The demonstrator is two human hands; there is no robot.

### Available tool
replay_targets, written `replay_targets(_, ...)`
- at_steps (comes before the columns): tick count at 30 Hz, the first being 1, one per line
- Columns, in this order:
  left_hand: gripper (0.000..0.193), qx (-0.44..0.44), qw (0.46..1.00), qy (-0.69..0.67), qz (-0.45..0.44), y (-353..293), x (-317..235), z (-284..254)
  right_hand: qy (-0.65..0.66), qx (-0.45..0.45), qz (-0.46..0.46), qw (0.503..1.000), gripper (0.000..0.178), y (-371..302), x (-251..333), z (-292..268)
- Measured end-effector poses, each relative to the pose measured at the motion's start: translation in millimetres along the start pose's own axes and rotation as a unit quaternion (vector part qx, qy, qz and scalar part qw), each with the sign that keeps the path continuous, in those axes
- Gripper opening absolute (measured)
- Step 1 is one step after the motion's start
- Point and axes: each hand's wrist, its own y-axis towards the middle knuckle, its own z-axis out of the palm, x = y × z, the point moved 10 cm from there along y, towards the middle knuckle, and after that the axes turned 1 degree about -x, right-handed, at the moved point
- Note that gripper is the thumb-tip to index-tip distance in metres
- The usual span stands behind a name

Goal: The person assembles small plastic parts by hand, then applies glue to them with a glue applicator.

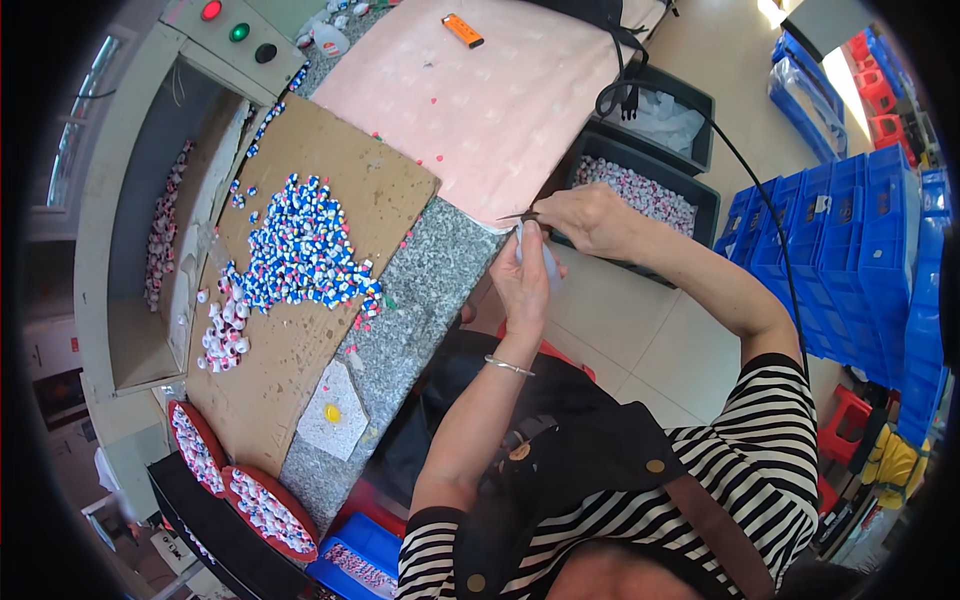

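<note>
Both of my hands meet beside the corner of a pink cloth, at the edge of the speckled grey stone worktop. My left hand is closed around a pale, translucent object that looks like a small soft bottle; the fingers cover much of it. In my right hand is a thin pointed metal tool, its tip toward the left fingertips. Whether it is tweezers or small scissors I cannot make out. To the left, a heap of small blue-and-white pieces lies on a brown cardboard sheet.
White-and-pink pieces lie beside the heap. Red trays of small pieces sit at the near left. Dark bins stand right of the table, with stacked blue crates beyond. A black cable hangs nearby. An orange box cutter rests on the cloth.
</note>
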Motion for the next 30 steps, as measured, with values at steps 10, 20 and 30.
replay_targets(10, 0.032, 0.006, 1.000, -0.011, 0.004, -1.5, -4.3, 2.0, 0.245, 0.083, 0.200, 0.945, 0.014, -3.0, -26.8, 15.3)
replay_targets(20, 0.034, -0.005, 1.000, -0.008, -0.004, -1.7, -3.4, 0.7, 0.336, -0.013, 0.253, 0.907, 0.022, -19.0, -35.5, -4.4)
replay_targets(30, 0.034, -0.005, 1.000, 0.002, -0.017, -1.2, -0.5, -0.1, 0.151, -0.085, 0.137, 0.975, 0.012, -22.6, -21.5, -3.0)
